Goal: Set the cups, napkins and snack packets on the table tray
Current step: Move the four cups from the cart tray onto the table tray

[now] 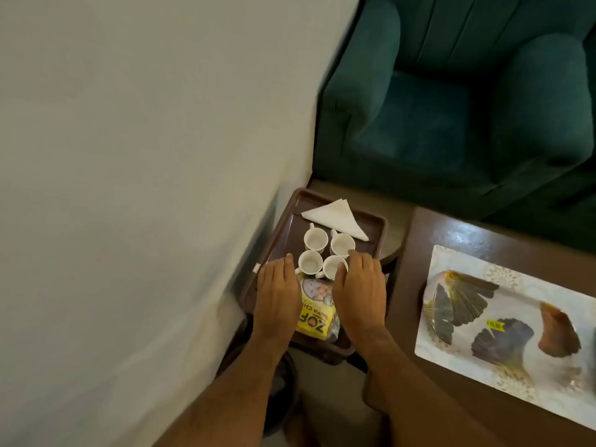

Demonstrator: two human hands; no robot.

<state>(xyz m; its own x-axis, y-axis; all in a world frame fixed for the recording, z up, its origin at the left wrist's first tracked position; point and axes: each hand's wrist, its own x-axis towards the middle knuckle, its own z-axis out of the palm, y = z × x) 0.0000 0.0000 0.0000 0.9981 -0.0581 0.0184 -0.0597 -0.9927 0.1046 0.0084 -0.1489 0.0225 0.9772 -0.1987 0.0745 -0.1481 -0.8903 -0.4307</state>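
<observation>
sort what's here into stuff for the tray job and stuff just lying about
For the job:
brown rectangular tray
four small white cups
folded white paper napkin
yellow snack packet
left hand
right hand

Lying about:
dark green upholstered armchair
white patterned tray with leaf design
dark wooden table

glossy white cups [326,254], paper napkin [335,217] — matt brown tray [375,229], velvety armchair [451,101]

Brown rectangular tray [374,227] at frame centre. Four white cups [316,238] upright, empty, clustered two by two at its middle. White napkin [338,216] folded to a triangle, flat at the upper end. Yellow snack packet [317,317] lying flat at the lower end.
</observation>
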